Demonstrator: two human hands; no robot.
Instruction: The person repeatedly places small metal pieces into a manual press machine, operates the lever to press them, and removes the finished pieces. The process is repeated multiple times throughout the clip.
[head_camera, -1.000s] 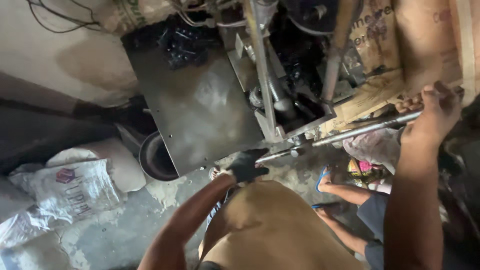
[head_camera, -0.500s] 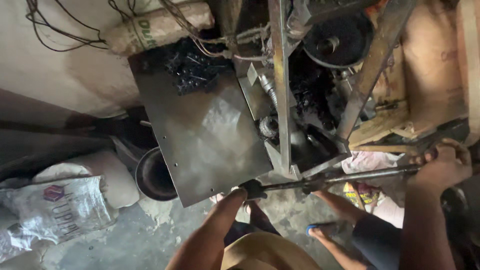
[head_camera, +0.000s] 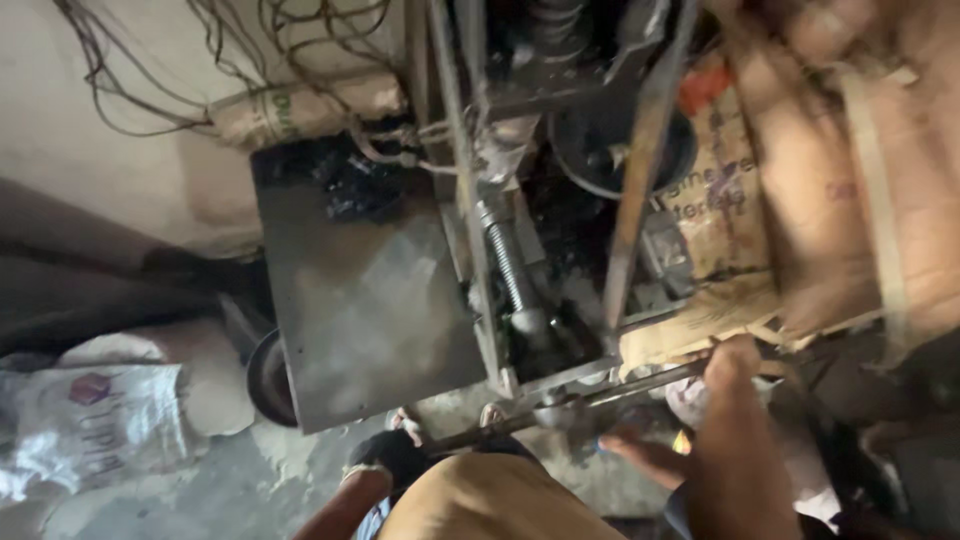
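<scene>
My right hand (head_camera: 733, 362) is wrapped around the far end of a long metal rod (head_camera: 600, 395) lying across the machine frame (head_camera: 470, 250); my left hand (head_camera: 385, 455), blurred, seems closed on its near end, beside the grey steel plate (head_camera: 360, 300).

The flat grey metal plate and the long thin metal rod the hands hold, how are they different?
The flat grey metal plate is wide and broad; the long thin metal rod is narrow and round. No hand touches the plate, while the right hand grips one end of the rod and the left hand is at the other. Black grime sits on the plate's top; the rod looks barer. Both look like dull, worn metal.
</scene>
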